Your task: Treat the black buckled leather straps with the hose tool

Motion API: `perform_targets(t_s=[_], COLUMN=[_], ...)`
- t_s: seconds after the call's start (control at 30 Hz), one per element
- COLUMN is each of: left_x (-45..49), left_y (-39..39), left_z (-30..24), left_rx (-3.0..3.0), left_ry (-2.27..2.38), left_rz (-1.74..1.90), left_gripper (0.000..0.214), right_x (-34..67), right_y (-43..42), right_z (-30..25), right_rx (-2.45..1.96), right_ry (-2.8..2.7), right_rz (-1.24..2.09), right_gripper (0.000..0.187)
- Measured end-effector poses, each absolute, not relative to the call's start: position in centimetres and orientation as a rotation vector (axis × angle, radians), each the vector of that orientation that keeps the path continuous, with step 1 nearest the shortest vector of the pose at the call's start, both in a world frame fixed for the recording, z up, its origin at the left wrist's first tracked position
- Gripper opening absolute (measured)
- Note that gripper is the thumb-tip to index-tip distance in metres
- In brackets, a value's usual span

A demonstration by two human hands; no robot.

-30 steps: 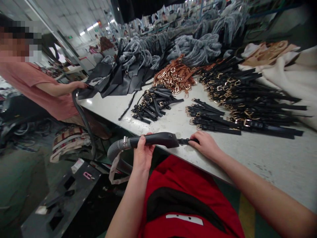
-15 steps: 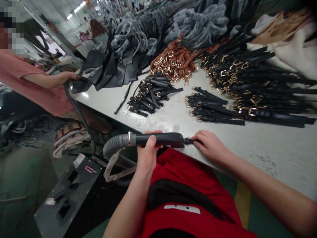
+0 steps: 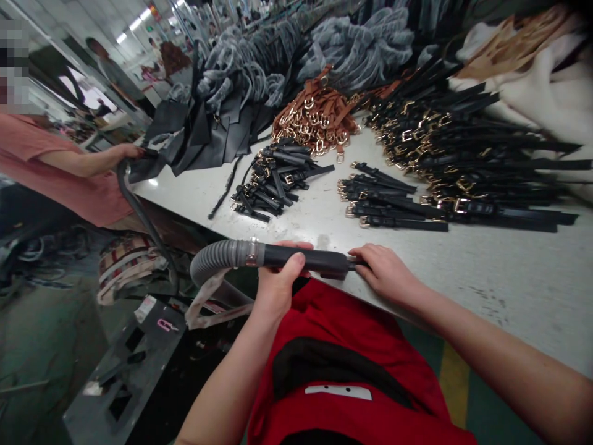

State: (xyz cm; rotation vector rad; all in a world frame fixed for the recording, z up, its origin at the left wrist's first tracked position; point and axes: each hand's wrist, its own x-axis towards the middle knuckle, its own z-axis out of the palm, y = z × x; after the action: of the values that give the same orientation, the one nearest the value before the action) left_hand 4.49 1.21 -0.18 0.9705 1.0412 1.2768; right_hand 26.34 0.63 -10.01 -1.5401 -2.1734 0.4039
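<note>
My left hand [image 3: 282, 278] is wrapped round a black hand-held nozzle [image 3: 319, 261], its thumb along the top. A grey corrugated hose [image 3: 222, 252] is clamped to the nozzle's left end with a metal clip. At the right end, close by the nozzle's mouth, my right hand [image 3: 382, 269] pinches a thin black strap [image 3: 357, 264]. Most of that strap is hidden by the fingers and the nozzle. Both hands are at the near edge of the white table [image 3: 296, 230].
Beyond my hands lie a small heap of black straps [image 3: 273, 182], a row of buckled black straps [image 3: 393, 204], a large black strap pile [image 3: 463, 154] and brown straps [image 3: 315, 117]. A co-worker [image 3: 69, 167] stands at left. A grey metal box [image 3: 130, 364] sits below.
The nozzle has turned slightly and shifted a little right towards my right hand. Less of the black strap shows between nozzle and fingers. The whole view has shifted slightly.
</note>
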Motion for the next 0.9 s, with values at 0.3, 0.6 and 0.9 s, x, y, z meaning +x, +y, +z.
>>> perform_targets(t_s=[0.3,0.6,0.9], left_x=[4.1,-1.5,-2.7], left_y=[2.0,1.2,0.6], left_z=[-1.6,-1.4,-1.7], left_rx=[0.761,0.650,0.449], left_ry=[0.996,1.104,1.007], left_rz=[1.357,1.538,1.542], left_gripper=[0.031,0.034,0.031], right_x=[26.3,26.3,32.3], right_y=[0.6,0.5,4.3], right_z=[-10.0,-10.2,-6.9], right_rx=[-1.523,-1.606,-1.843], right_ry=[-2.207,-2.192,-1.973], right_rz=[0.389,0.345,0.476], right_gripper=[0.023,0.019,0.015])
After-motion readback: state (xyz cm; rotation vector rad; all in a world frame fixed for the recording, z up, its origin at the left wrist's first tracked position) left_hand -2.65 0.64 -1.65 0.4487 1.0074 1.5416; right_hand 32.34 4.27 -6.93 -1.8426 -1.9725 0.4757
